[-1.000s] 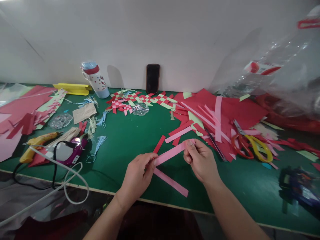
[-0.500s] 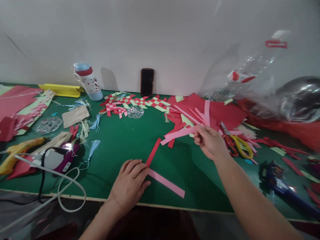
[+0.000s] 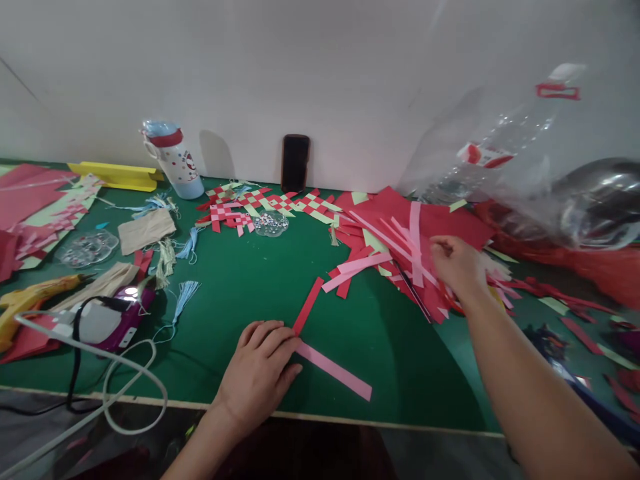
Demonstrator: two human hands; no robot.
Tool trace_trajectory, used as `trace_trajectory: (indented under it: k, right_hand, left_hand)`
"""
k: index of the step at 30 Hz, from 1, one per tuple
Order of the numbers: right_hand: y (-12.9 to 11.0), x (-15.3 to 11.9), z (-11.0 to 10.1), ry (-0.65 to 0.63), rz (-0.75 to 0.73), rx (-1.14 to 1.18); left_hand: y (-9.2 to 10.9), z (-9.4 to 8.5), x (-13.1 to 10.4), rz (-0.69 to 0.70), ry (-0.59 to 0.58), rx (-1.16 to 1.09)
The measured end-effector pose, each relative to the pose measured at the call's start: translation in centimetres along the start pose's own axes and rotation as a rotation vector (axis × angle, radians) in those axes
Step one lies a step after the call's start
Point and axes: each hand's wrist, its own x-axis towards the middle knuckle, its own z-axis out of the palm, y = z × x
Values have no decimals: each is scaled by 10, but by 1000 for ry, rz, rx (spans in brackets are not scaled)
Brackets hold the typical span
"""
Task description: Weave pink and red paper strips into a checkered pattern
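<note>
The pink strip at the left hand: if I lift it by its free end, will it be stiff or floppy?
The pink strip looks thin and narrow, so probably light and a bit floppy. Flat on the green table, its edge may be hard to catch. The left hand at its other end may hold it back.

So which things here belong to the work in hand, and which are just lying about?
Likely the work:
red strip and pink strip, ends at the left hand
red paper, by the right hand
woven pieces

Likely just lying about:
phone
flask
clear bottle
</note>
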Motion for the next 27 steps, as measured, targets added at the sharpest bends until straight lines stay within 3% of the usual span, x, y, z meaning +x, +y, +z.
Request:
trace_trajectory:
  k: [6,12,15,18,21,24,27]
  right_hand:
    - [-8,5,9,-94,59,-199]
    - [-33,-15,14,1,62,24]
    - [-55,-62,22,-88,55,252]
    - [-80,-131,37,-235,64,442]
    - [-100,-195,53,-322,178,708]
    - [-111,-236,65,-370,183,652]
    - [-114,-256,72,-434,134,590]
  left_hand:
    - [1,-3,0,-19,-30,-12]
    - [2,-6,2,-16,-36,-25]
    - [2,-6,2,0,30,-50]
    - [5,-9,0,-43,164,-134]
    - [17,-15,-1,-139,252,-317]
    - [35,-18,4,-248,211,-645]
    - [46,-16,11,-371,170,-907]
